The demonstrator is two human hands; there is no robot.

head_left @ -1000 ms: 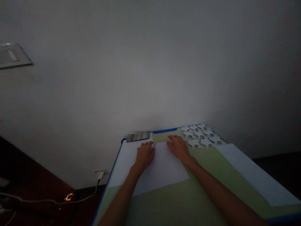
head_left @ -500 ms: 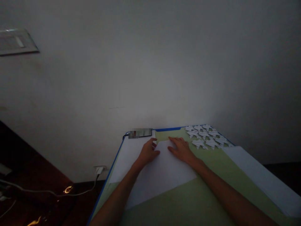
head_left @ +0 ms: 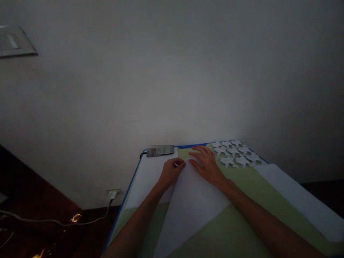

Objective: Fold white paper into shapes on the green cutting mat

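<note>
Head view: left hand (head_left: 170, 173) pinches far corner of large white paper sheet (head_left: 193, 204); right hand (head_left: 208, 165), flat and open, seemingly pins it against sliding.

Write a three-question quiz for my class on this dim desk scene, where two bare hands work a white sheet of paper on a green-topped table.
1. True or false: the right hand lies flat on the large white sheet of paper.
2. Multiple choice: the cluster of small folded white paper shapes lies A) near the far right corner of the green-topped table, B) on the dark floor, C) pinned to the wall.
3. Short answer: what lies at the table's far edge, just beyond the left hand?
Key: 1 true; 2 A; 3 the flat dark phone.
</note>
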